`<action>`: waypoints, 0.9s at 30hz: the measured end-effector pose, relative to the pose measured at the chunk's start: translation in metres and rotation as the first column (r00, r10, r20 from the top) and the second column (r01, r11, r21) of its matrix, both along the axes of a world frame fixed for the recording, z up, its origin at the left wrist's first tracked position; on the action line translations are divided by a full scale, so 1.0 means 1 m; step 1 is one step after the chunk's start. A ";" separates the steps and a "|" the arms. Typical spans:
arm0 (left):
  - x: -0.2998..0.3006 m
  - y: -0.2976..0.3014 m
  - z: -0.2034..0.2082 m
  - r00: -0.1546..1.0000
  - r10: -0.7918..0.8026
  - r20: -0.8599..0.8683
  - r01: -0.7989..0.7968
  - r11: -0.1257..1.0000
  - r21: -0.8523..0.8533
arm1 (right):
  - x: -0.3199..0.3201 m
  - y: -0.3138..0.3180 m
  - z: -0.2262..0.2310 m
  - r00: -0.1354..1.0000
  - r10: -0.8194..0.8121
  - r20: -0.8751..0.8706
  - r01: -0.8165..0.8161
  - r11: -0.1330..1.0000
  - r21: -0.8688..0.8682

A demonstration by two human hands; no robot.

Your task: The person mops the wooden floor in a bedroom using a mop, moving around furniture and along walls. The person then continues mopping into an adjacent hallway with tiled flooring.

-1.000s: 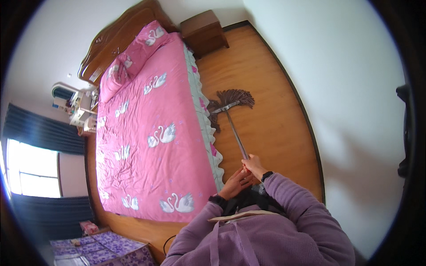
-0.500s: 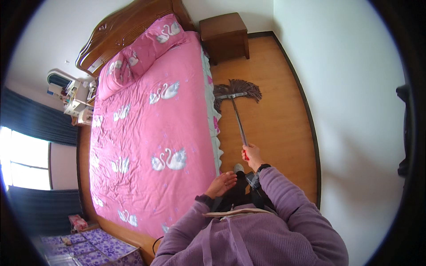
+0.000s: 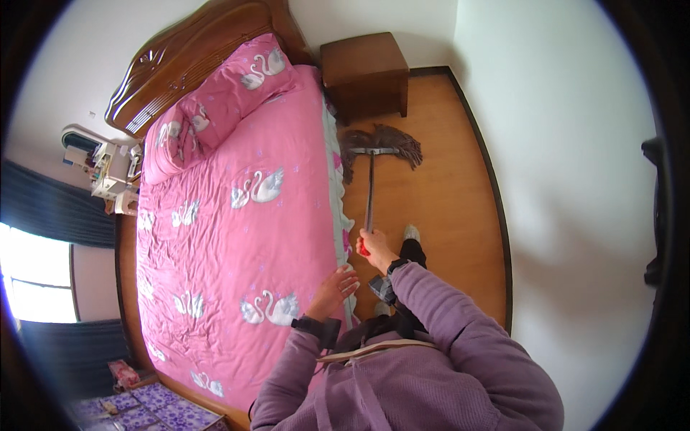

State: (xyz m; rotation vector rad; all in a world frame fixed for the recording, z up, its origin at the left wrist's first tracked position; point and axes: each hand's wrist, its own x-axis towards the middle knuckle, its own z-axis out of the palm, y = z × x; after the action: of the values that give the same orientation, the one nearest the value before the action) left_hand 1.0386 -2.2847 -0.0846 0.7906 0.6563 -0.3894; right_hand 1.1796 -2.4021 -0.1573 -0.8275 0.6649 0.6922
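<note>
My right hand (image 3: 375, 250) is wrapped round the red grip of a mop (image 3: 371, 190), whose thin metal handle runs away from me over the wooden floor. Its shaggy brown-grey string head (image 3: 392, 142) lies spread on the floor beside the bed skirt, just in front of the nightstand. My left hand (image 3: 333, 291) holds nothing; its fingers are stretched out near the bed's right edge. Whether it touches the bedding I cannot tell. Below my hands my dark trousers and a pale shoe (image 3: 412, 233) show.
A bed with a pink swan-print cover (image 3: 237, 237) fills the left. A brown nightstand (image 3: 365, 75) stands at the far wall. The white wall (image 3: 568, 215) with dark skirting bounds the right side. Wooden floor (image 3: 456, 215) runs between bed and wall.
My right hand and the mop's grip have swung left, so the handle now points nearly straight ahead. My left hand has moved up and left; a foot has come forward.
</note>
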 end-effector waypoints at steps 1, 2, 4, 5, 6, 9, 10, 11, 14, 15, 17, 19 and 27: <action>0.025 0.001 0.007 0.999 0.011 0.047 -0.013 0.999 0.031 | 0.020 0.005 0.002 0.994 0.081 0.069 -0.083 0.996 0.025; 0.052 0.000 0.013 0.998 0.064 -0.003 -0.064 0.994 0.092 | 0.041 0.010 0.007 0.982 0.150 0.112 -0.156 0.987 0.043; 0.107 -0.003 0.027 0.997 0.071 0.015 -0.073 0.981 0.182 | 0.084 0.013 0.018 0.946 0.264 0.189 -0.280 0.958 0.062; 0.131 -0.003 0.033 0.997 0.073 0.020 -0.075 0.969 0.234 | 0.104 0.012 0.022 0.918 0.340 0.203 -0.348 0.938 0.003; 0.155 -0.004 0.037 0.998 0.049 0.042 -0.058 0.961 0.271 | 0.124 0.011 0.026 0.887 0.412 0.210 -0.409 0.911 -0.056; 0.224 -0.006 0.042 0.995 -0.075 -0.063 0.096 0.876 0.473 | 0.176 0.008 0.027 0.855 0.481 0.196 -0.484 0.874 -0.032; 0.242 -0.006 0.041 0.985 -0.128 -0.112 0.167 0.844 0.509 | 0.190 0.006 0.024 0.855 0.484 0.185 -0.501 0.864 0.054; 0.258 -0.007 0.039 0.963 -0.223 -0.152 0.269 0.768 0.580 | 0.202 0.005 0.019 0.853 0.492 0.173 -0.517 0.841 0.158; 0.281 -0.018 0.036 0.791 -0.405 -0.460 0.587 0.286 0.758 | 0.228 0.015 -0.003 0.867 0.492 0.072 -0.494 0.869 0.012; 0.281 -0.026 0.035 0.748 -0.411 -0.521 0.610 0.115 0.784 | 0.234 0.019 -0.011 0.864 0.503 0.010 -0.502 0.863 -0.046; 0.275 -0.043 0.034 0.661 -0.348 -0.665 0.628 -0.228 0.744 | 0.241 0.025 -0.031 0.857 0.516 0.001 -0.508 0.844 -0.171; 0.271 -0.051 0.033 0.672 -0.385 -0.633 0.626 -0.161 0.763 | 0.247 0.028 -0.049 0.800 0.599 0.009 -0.551 0.742 -0.382; 0.295 0.004 0.065 0.616 -0.549 -0.564 0.591 -0.151 0.793 | 0.263 0.048 -0.048 0.880 0.467 -0.085 -0.474 0.872 -0.121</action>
State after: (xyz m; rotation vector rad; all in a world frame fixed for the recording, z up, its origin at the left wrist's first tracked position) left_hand 1.3339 -2.2805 -0.0196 2.4859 0.4595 -0.8413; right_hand 1.4425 -2.3544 -0.2049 -1.1217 0.5652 1.1233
